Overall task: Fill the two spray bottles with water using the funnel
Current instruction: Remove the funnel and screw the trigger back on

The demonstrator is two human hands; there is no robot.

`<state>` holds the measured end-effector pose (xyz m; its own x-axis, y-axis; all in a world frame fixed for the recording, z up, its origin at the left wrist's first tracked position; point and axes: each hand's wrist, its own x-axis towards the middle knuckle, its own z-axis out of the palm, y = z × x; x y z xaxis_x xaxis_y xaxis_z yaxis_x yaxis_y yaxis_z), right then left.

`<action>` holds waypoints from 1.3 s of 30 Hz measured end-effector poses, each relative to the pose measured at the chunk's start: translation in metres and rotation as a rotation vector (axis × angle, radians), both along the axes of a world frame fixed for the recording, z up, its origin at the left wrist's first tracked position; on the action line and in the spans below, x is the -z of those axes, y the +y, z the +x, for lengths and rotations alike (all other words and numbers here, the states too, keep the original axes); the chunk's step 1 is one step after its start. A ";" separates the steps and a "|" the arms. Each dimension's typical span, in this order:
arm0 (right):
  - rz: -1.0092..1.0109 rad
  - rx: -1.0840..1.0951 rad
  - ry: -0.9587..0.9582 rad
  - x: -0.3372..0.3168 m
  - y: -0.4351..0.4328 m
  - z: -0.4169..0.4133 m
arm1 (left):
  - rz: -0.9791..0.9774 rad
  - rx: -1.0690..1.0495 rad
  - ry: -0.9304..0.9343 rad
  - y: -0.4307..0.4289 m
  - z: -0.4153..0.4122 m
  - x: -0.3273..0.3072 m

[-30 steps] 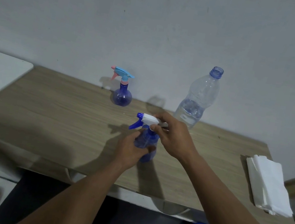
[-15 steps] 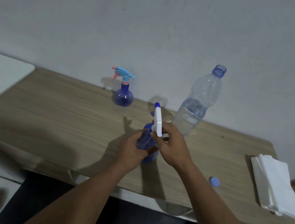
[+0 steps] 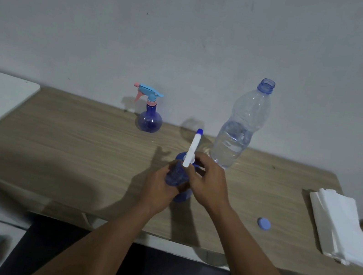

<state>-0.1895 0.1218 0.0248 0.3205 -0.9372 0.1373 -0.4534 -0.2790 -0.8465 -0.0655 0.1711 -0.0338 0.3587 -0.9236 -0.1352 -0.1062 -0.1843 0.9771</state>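
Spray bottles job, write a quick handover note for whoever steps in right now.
Left hand grips the blue spray bottle body near the table's front edge.
Right hand is on its white trigger head, at the neck.
Second spray bottle stands capped by the wall.
Water bottle is open, partly full; its cap lies to the right.
No funnel in view.
Left: whether either bottle is filled can't be told.

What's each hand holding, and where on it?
Both hold the near spray bottle: left hand wraps its blue body, right hand grips at the neck, under the white spray head.
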 end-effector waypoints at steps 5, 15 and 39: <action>0.069 0.100 -0.044 0.000 0.003 0.005 | -0.003 -0.027 -0.025 0.001 -0.003 -0.003; 0.068 0.159 -0.042 0.004 0.008 0.012 | 0.017 -0.023 -0.049 0.003 -0.002 -0.009; -0.038 0.215 -0.007 0.008 0.017 0.015 | -0.014 -0.022 -0.140 0.010 -0.008 -0.014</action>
<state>-0.1746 0.1392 0.0167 0.1125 -0.9781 0.1751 -0.4998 -0.2080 -0.8408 -0.0736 0.1813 -0.0199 0.3930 -0.9169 -0.0691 -0.2379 -0.1740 0.9556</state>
